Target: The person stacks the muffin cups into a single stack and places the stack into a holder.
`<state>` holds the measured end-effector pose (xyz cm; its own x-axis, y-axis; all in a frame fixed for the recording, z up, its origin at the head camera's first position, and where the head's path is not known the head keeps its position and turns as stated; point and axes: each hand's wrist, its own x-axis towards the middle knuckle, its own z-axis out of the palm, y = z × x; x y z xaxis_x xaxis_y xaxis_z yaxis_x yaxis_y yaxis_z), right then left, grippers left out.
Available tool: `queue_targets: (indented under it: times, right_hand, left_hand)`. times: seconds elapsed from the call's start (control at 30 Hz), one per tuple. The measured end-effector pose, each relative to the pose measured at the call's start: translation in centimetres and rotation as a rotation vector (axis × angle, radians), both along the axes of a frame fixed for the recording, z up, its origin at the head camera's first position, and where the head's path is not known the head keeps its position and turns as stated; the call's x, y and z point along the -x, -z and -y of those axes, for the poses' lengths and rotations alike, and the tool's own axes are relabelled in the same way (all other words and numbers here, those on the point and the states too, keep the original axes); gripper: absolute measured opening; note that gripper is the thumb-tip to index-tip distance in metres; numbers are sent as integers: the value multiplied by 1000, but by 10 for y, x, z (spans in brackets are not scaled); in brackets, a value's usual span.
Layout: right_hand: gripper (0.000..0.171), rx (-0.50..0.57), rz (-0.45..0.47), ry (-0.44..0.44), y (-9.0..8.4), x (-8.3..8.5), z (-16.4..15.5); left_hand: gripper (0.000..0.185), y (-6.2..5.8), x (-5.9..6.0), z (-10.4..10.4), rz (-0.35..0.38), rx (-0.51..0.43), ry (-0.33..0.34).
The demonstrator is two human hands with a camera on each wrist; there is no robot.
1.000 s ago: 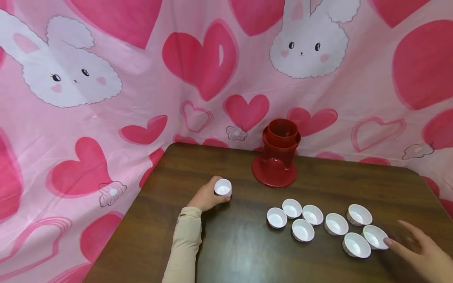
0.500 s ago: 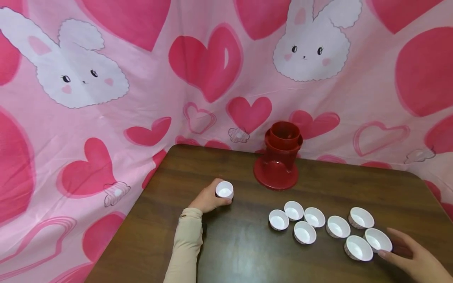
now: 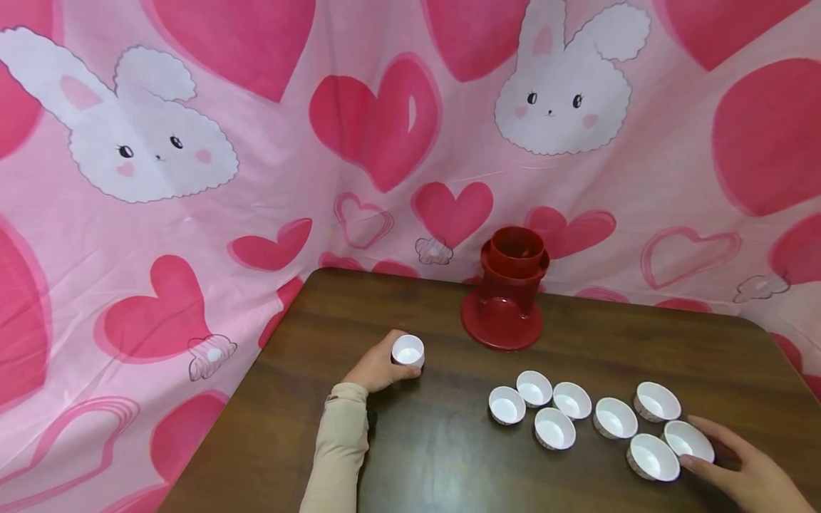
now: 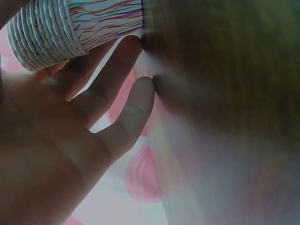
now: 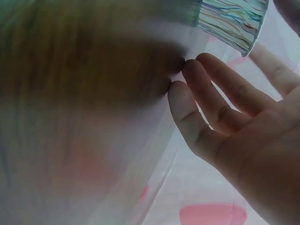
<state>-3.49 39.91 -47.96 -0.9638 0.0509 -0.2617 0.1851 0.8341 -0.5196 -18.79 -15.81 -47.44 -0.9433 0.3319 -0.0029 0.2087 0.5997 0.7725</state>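
My left hand (image 3: 378, 367) holds a short stack of white paper baking cups (image 3: 408, 350) on the table, thumb in front and fingers behind. In the left wrist view several ridged rims of this stack (image 4: 47, 35) show above coloured wavy lines, and the lower fingertips touch the tabletop. At the right, my right hand (image 3: 747, 467) has its thumb and forefinger on opposite sides of the rightmost baking cup (image 3: 689, 440). That patterned baking cup (image 5: 234, 21) appears between thumb and fingers in the right wrist view. Its other fingertips rest on the table.
Several more white baking cups (image 3: 555, 429) stand upright, mouths up, in a loose cluster from the middle to the right; one (image 3: 653, 457) touches the right-hand cup. A red stand with a round base (image 3: 502, 322) is at the back. A pink heart-patterned cloth (image 3: 276, 164) hangs behind.
My right hand has come in from the right and closed its thumb and forefinger around the rightmost baking cup. The left hand keeps its hold. The head view has shifted slightly.
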Motion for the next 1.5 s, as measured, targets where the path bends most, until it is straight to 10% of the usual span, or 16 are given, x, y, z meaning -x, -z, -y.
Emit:
queue_targets:
  times: [0.93, 1.33, 1.5]
  right_hand:
    - [88, -17, 91, 61, 0, -1, -11]
    - [38, 119, -305, 127, 5, -12, -5]
    - [47, 159, -350, 144, 2, -10, 0]
  left_hand:
    - [65, 2, 1, 0, 16, -25, 7]
    - [66, 2, -1, 1, 28, -23, 5]
    - [67, 2, 1, 2, 32, -32, 9]
